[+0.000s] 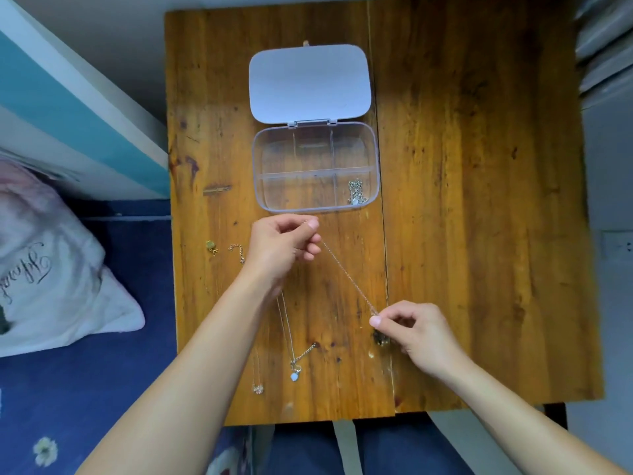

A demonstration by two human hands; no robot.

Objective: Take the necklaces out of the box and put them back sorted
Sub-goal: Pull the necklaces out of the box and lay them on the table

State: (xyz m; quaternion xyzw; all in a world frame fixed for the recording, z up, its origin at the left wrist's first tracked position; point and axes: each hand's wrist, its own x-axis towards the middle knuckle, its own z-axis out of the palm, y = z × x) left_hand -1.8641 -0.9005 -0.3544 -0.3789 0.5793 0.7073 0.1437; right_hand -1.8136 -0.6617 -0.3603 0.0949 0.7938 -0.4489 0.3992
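Note:
A clear plastic box (255, 166) with several compartments lies open on the wooden table, its white lid (310, 82) folded back. One silver necklace (357, 193) is coiled in the front right compartment. A thin chain (347, 276) is stretched taut between my hands. My left hand (282, 246) pinches its far end just in front of the box. At the near end, my right hand (416, 332) pinches it above a small dark pendant (381, 338). Other necklaces lie on the table: one with a white pendant (295, 373), one with a small charm (257, 388), and a gold one (211, 247).
The wooden table (479, 200) has a seam running front to back right of the box. A short chain piece (237, 252) lies near the gold necklace. A bed with a blue sheet (102, 389) and a white pillow (51, 269) stands at the left.

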